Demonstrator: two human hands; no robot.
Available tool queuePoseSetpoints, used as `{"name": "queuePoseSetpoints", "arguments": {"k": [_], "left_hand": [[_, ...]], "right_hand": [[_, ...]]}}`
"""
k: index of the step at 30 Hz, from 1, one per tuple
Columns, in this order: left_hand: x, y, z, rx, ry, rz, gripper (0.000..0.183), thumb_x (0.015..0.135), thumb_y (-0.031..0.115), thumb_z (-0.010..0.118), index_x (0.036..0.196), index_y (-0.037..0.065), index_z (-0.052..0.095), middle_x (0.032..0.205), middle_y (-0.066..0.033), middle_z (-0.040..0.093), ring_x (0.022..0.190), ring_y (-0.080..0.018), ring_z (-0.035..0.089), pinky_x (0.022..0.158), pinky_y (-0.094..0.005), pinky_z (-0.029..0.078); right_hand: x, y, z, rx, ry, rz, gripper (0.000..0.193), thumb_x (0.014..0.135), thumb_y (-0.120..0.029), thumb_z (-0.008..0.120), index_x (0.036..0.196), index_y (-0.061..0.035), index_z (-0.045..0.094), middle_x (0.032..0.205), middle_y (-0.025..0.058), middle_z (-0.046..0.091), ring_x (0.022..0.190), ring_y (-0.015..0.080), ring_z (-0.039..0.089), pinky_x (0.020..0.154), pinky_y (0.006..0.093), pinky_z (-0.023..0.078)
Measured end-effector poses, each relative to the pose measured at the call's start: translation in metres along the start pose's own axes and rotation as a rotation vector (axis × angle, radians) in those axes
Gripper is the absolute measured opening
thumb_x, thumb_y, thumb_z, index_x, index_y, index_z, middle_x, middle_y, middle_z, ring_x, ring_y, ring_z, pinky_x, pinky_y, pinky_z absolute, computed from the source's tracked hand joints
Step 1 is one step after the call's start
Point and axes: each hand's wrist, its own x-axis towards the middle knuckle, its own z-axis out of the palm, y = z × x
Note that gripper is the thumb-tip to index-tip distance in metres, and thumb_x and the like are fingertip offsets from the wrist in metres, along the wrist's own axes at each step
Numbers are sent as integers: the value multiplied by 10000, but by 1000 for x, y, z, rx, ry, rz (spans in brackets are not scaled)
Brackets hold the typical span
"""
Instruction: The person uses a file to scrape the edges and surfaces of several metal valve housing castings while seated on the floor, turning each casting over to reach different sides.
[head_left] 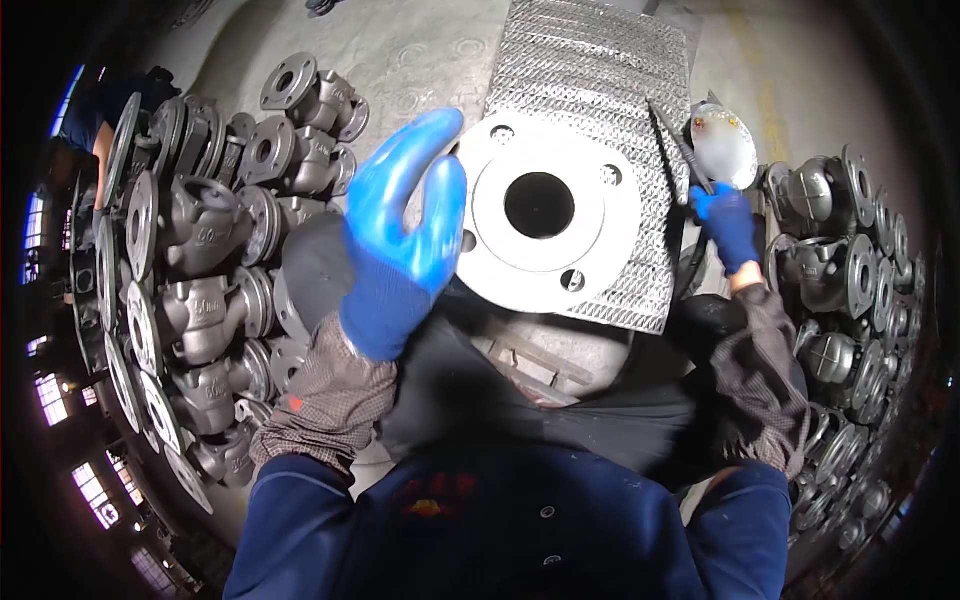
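A pale metal flange [625,225] with a round central bore and several bolt holes faces up in front of me, brightly lit. It belongs to a casting whose lower part I cannot make out. At its left edge is my left hand [400,215] in a blue coated glove, open, thumb and fingers apart; whether it touches the rim I cannot tell. My right hand [728,222], also gloved in blue, is closed round a slim dark rod-like tool [678,145]. The tool points away and to the left, over the edge of a textured silvery mat [590,60] beneath the flange.
Just beyond my right hand stands a round whitish dish [722,150]. Grey flanged valve castings [205,215] are stacked at the left, and more castings [825,270] at the right. Another person's arm [103,150] shows at the far left. Concrete floor [420,50] lies beyond.
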Motion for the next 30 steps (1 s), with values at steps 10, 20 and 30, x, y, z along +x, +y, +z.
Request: {"name": "queuePoseSetpoints", "arguments": {"k": [10, 20, 30], "left_hand": [[-40, 98, 24, -1207, -453, -440, 579, 1002, 408, 416, 1355, -52, 410, 1259, -186, 546, 1128, -235, 563, 1016, -348, 409], [-26, 98, 4, -971, -418, -574, 620, 1040, 396, 202, 1182, -70, 586, 1090, -159, 667, 959, -227, 657, 925, -314, 500], [-29, 107, 10, -817, -522, -590, 586, 1031, 408, 289, 1112, -45, 652, 1058, -123, 685, 770, -149, 665, 781, -247, 525]], "right_hand": [[-221, -112, -126, 598, 192, -187, 263, 820, -109, 708, 1045, 17, 662, 836, 30, 653, 682, 80, 573, 634, 248, 475], [-253, -134, -99, 437, -38, -666, 303, 749, -135, 735, 1029, -32, 679, 742, 119, 647, 624, 225, 631, 581, 315, 495], [-224, -164, -51, 446, 34, -753, 239, 768, -264, 737, 797, -46, 642, 601, 114, 545, 551, 242, 578, 516, 345, 462]]}}
